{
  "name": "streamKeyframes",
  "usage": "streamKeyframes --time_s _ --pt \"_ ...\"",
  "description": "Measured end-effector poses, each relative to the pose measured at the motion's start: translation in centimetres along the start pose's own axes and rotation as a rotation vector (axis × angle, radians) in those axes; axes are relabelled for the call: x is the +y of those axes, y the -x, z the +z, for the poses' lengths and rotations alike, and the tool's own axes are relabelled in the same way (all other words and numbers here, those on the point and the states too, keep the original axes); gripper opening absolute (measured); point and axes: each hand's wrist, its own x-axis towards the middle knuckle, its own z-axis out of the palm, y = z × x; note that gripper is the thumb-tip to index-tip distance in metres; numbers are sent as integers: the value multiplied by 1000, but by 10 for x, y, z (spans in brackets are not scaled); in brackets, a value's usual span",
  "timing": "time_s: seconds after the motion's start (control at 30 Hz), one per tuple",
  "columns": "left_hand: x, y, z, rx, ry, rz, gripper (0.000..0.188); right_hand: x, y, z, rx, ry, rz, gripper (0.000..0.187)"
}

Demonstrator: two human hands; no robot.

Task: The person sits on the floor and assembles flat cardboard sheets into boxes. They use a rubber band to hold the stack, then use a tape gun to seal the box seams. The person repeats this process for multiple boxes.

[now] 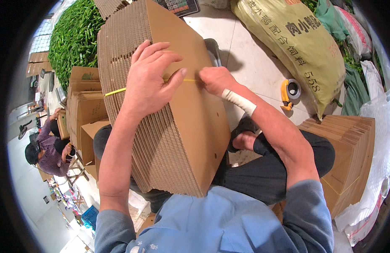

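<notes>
A thick bundle of flattened cardboard boxes [195, 118] stands tilted between my legs, its ribbed edges toward the left. Around its middle runs a narrow yellow strap [115, 91], which crosses both the edges and the broad brown face. My left hand [148, 80] is over the upper part of the bundle, its fingers spread and holding nothing. On the right side, my right hand [217, 81] is closed in a fist at the end of the visible strap and grips it. A whitish wrap covers my right wrist.
Green chili peppers [75, 42] are heaped at the far left, above more cardboard boxes [87, 105]. A yellow woven sack [283, 38] and a yellow tape dispenser [285, 95] lie on the right floor. Another cardboard bundle [342, 152] stands right. A person [52, 147] sits far left.
</notes>
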Motion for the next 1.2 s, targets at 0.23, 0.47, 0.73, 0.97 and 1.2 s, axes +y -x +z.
streamKeyframes --time_s 0.23,0.47,0.73,0.97,1.2 --pt "-3 2 2 23 30 5 25 9 15 3 38 -295 -11 15" --pt "-6 5 4 26 37 -10 27 2 9 -3 3 12 -108 8" --pt "-5 3 5 40 22 -7 27 2 10 15 198 -284 89 13" --pt "-5 4 4 22 23 -19 27 -5 8 30 305 -599 348 18" --pt "-6 4 5 50 54 -13 26 2 18 48 362 -664 367 13"
